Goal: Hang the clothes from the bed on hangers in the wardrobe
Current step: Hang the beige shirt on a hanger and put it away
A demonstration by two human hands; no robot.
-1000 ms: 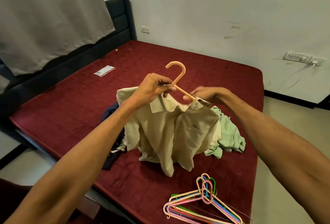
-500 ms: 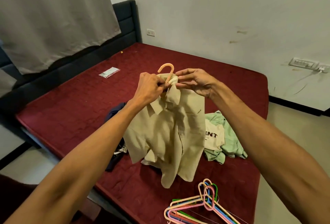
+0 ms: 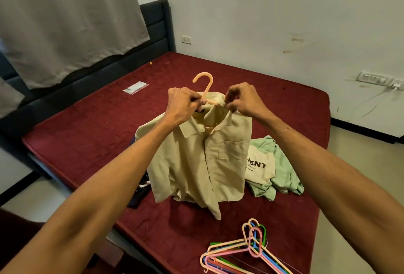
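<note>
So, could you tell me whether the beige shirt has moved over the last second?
Yes: the beige shirt on the peach hanger has pulled left, uncovering the white printed T-shirt lying on the maroon bed.

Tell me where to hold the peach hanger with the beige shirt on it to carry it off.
Take the peach hanger by its straight neck just under the hook, coming from above. That part stands bare above the collar of the beige shirt, while the hanger's arms are mostly hidden inside the cloth. The left hand pinches the neck's base.
</note>
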